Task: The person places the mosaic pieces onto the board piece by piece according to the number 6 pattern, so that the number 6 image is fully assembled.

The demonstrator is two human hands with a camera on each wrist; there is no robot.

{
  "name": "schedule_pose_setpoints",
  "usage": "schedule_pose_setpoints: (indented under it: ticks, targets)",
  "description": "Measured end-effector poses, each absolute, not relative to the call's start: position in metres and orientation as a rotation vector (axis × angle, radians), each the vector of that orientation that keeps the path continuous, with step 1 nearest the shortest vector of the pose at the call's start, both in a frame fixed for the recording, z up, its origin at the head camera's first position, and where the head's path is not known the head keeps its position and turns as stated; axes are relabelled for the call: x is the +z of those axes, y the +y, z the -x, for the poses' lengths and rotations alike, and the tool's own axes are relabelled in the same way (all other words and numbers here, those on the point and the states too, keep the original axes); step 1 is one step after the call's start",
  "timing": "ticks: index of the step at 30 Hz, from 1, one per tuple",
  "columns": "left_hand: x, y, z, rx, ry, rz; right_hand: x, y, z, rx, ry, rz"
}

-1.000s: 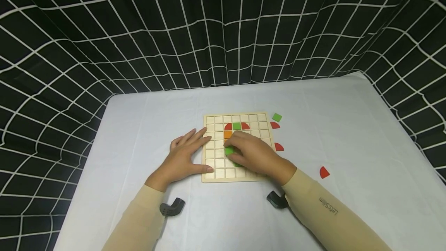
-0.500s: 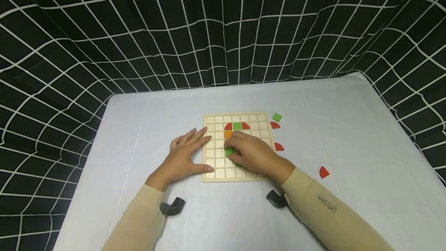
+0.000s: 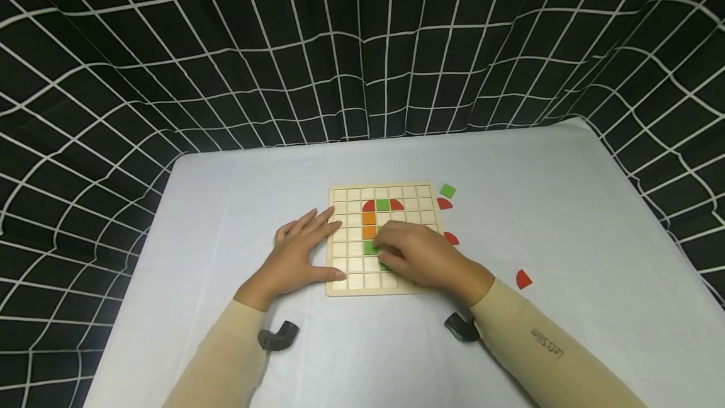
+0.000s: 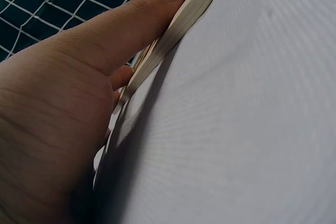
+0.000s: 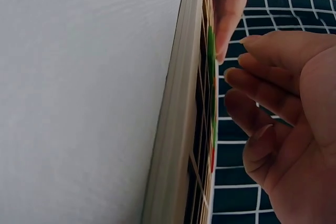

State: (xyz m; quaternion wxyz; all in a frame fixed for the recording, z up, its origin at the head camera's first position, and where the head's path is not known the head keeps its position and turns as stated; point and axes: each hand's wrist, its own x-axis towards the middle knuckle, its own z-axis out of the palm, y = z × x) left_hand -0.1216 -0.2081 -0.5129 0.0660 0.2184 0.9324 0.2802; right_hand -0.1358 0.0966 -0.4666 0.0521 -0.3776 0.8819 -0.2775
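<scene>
A wooden grid board [image 3: 355, 266] lies flat on the table, with colored pieces set in its cells. My left hand [image 3: 294, 260] rests spread at the board's left side, fingertips and thumb on its edge; the left wrist view shows the thumb [image 4: 126, 30] on the rim. Over the middle of the board hovers my right hand [image 3: 416, 254], fingers loosely bent, close to a green square [image 3: 370, 248]. In the right wrist view nothing shows between the fingers of the right hand [image 5: 283, 108]. Two orange squares [image 3: 369, 225] sit above that green square. Cells under the right hand are hidden.
Off the board's right side lie a loose green square [image 3: 447, 191] and red quarter-circles, one [image 3: 444, 204] near the top, one [image 3: 451, 238] lower and one [image 3: 523, 279] farther right. A white cloth covers the table [image 3: 226, 200]; a black gridded curtain [image 3: 362, 49] stands behind.
My right hand has drawn back slightly to the right from the green square, uncovering more of that square and the lower orange one. The left hand stays at the board's edge.
</scene>
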Motion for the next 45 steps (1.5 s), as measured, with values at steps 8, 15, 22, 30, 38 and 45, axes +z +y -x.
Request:
schedule_pose_setpoints:
  ticks: [8,15,22,30,38,45]
  targets:
    - [-0.514,-0.210,0.120,0.850,2.813,-0.663,-0.468,0.092,0.135,-0.796,2.640,1.205]
    - [-0.515,-0.209,0.121,0.842,2.814,-0.663,-0.468,0.097,0.133,-0.820,2.655,1.193]
    - [-0.515,-0.209,0.121,0.835,2.816,-0.655,-0.466,0.109,0.131,-0.859,2.697,1.129]
    - [-0.513,-0.208,0.120,0.835,2.809,-0.640,-0.464,0.142,0.132,-0.987,2.767,1.033]
    - [-0.511,-0.207,0.120,0.844,2.814,-0.645,-0.469,0.177,0.135,-1.070,2.830,0.886]
    - [-0.510,-0.207,0.120,0.845,2.817,-0.645,-0.465,0.200,0.144,-1.019,2.849,0.711]
